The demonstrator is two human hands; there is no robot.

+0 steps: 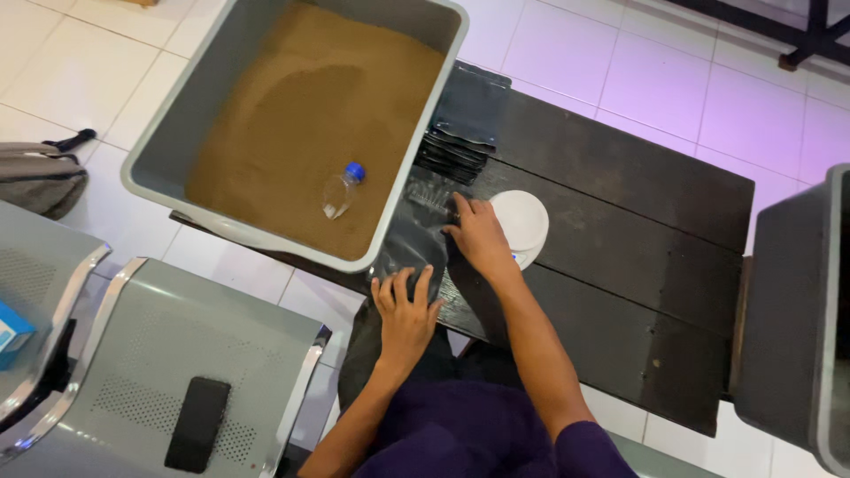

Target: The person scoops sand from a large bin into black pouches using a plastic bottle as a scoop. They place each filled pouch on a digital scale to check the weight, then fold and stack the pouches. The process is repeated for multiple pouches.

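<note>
A dark plastic bag [418,232] lies flat on the black wooden table [620,221] in front of me. My left hand [406,311] presses its near end with fingers spread. My right hand [479,237] rests on its far right edge, fingers on the plastic. A small round white scale [524,221] sits just right of my right hand. A stack of more dark bags [465,119] lies further back on the table.
A large grey tub [164,150] of brown powder [301,124] sits at left, with a small clear bottle with a blue cap [341,189] lying in it. A grey bin [797,310] stands at right. Metal seats [168,354] at lower left hold a black phone [197,424].
</note>
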